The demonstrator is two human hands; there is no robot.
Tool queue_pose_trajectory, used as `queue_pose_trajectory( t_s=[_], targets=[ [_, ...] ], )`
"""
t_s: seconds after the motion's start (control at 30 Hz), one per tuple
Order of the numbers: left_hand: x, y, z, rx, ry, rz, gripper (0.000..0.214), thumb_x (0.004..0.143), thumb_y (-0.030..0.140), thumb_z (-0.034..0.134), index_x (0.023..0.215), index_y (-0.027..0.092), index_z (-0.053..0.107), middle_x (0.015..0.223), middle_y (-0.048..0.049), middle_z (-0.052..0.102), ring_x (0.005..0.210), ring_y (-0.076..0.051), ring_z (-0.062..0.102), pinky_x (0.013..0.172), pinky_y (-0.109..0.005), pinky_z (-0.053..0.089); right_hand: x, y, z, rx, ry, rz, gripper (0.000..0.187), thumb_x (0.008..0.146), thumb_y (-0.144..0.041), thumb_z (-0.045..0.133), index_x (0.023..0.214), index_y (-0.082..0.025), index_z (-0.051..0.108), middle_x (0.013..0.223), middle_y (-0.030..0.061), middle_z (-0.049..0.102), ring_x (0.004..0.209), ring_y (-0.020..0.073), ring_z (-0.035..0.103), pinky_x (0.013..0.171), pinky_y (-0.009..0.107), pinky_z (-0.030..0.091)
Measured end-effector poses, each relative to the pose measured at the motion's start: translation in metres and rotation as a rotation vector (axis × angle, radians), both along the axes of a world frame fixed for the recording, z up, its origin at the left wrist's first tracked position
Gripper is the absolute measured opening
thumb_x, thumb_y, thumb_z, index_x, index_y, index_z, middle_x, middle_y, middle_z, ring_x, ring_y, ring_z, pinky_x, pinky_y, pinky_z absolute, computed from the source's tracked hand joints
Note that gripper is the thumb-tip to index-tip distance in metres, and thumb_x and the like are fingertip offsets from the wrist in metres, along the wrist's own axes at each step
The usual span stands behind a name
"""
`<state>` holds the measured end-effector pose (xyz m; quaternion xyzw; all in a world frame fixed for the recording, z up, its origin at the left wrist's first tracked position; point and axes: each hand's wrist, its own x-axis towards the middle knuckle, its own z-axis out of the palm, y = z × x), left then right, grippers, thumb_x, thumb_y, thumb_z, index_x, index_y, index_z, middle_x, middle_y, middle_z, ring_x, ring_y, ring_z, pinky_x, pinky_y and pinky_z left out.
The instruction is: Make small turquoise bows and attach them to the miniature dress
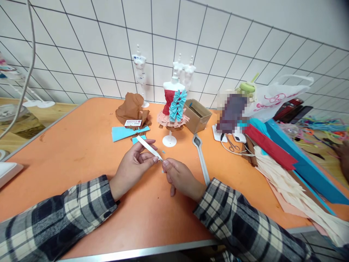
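Note:
Both hands meet over the orange table in front of a small dress form (170,98) in a red bodice with blue ruffles and a pink skirt. My left hand (133,162) is closed on a narrow white strip (147,146), perhaps tape or paper, which slants up to the left across the fingers. At the strip's lower end, my right hand (181,178) pinches with thumb and forefinger; its fingertips hide what is between them. Beyond the left hand lie folded light-blue paper (122,134) and crumpled brown paper (129,107).
Behind the dress form stand bare white forms (188,74) and a cardboard box (197,116). To the right are a grey strap-like piece (201,156), scissors (233,146), a cable, a blurred upright phone-like object (231,112), a plastic bag (280,96) and cream paper strips (280,178).

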<state>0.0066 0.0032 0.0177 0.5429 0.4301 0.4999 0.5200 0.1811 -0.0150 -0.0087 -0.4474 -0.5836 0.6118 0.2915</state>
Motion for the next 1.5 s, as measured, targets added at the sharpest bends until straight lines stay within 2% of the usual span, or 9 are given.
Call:
queue_pose_trajectory(
  t_s=[0.6,0.83,1.07,1.5],
  targets=[
    [-0.001,0.002,-0.002,-0.007,0.06,-0.004,0.05,0.073,0.027,0.074,0.118,0.02,0.052,0.103,-0.0021,0.061,0.071,-0.01,0.064,0.073,-0.027,0.054,-0.001,-0.001,0.007,0.06,-0.115,-0.026,0.035,0.097,-0.049,0.036,0.079,-0.02,0.045,0.06,-0.0072,0.043,0.034,0.0065,0.049,0.027,0.016,0.039],
    [0.0,-0.001,0.001,-0.018,0.07,0.016,0.053,0.07,0.026,0.076,0.117,0.019,0.052,0.101,-0.0021,0.062,0.068,-0.011,0.064,0.071,-0.028,0.053,0.001,-0.001,0.006,0.176,-0.221,-0.009,0.035,0.098,-0.049,0.034,0.081,-0.021,0.046,0.057,-0.0077,0.042,0.034,0.0069,0.05,0.029,0.017,0.037],
    [0.0,-0.001,0.002,-0.006,0.076,0.024,0.056,0.07,0.027,0.076,0.12,0.02,0.052,0.107,-0.0039,0.061,0.068,-0.01,0.064,0.072,-0.028,0.054,0.002,-0.001,0.007,0.227,-0.261,-0.028,0.038,0.099,-0.05,0.033,0.077,-0.021,0.044,0.058,-0.0063,0.044,0.035,0.0065,0.048,0.032,0.018,0.036],
    [0.001,-0.003,0.002,-0.015,0.063,-0.051,0.055,0.072,0.027,0.074,0.121,0.021,0.05,0.11,-0.0042,0.059,0.069,-0.011,0.065,0.07,-0.028,0.054,0.0,-0.002,0.012,0.052,-0.131,-0.008,0.035,0.097,-0.05,0.037,0.077,-0.021,0.043,0.06,-0.0066,0.044,0.033,0.0071,0.046,0.028,0.019,0.037]
  ],
)
